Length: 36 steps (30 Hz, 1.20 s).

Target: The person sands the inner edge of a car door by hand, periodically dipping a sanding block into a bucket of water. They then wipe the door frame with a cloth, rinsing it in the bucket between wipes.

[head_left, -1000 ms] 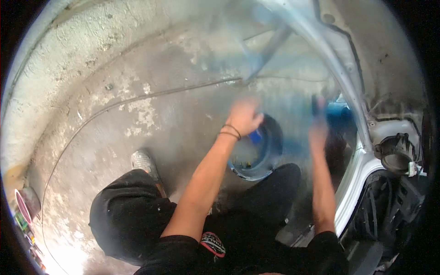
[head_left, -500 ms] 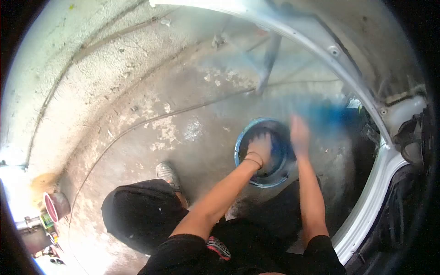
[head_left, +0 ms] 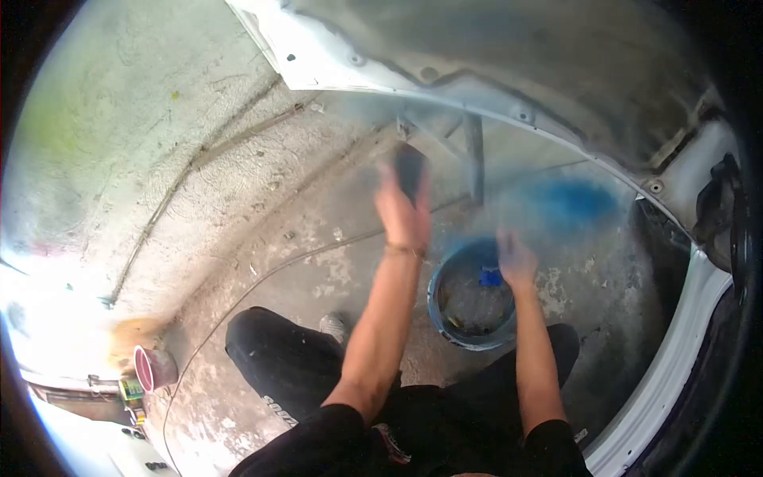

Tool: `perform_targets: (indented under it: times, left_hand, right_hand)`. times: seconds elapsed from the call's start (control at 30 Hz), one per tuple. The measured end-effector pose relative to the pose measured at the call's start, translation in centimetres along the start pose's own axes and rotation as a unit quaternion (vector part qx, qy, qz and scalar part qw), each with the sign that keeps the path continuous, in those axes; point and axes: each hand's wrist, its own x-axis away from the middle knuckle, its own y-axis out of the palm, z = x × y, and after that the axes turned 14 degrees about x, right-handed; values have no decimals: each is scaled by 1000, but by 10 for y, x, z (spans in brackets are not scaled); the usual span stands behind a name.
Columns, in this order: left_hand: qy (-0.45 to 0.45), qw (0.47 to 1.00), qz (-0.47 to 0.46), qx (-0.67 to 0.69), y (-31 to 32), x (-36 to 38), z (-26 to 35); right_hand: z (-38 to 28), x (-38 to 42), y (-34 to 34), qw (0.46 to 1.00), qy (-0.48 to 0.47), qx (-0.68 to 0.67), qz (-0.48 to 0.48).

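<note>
My left hand is raised beyond the bucket toward the white panel edge, its fingers closed around a dark flat pad. At the far right side of the bucket's rim is my right hand, its fingers blurred; whether they grip anything, I cannot tell. The round blue-rimmed bucket stands on the floor between my knees, holding murky water and a small bright blue piece.
A white vehicle panel arches overhead, and a white body sill runs down the right. A grey stand leg is beyond the bucket. A hose-like line crosses the floor. A reddish pot sits at left. A blue smear blurs part of the view.
My left hand has come out of the bucket with the dark pad and risen up and left. My right hand has lowered toward the bucket's rim. The view has shifted, showing more of the panel.
</note>
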Motion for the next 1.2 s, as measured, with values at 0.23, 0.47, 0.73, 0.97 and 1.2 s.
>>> perform_targets:
  times: [0.23,0.47,0.73,0.97,1.2]
  left_hand:
    - [313,931,-78,-169,122,-46,-84]
    - [364,906,-187,-106,99,-55,-126]
    - [373,903,-196,-82,96,-74,-86]
    - [551,811,-100,-169,96,-116,-51]
    - [299,757,-101,-571,114,-17,-113]
  right_hand:
    - [-3,4,-5,1000,-7,22,9]
    - [10,1,17,996,-8,90,-16]
    - [-19,3,-9,995,5,96,3]
    - [-31,6,-12,990,14,140,-27]
    - [-17,-5,5,997,21,76,0]
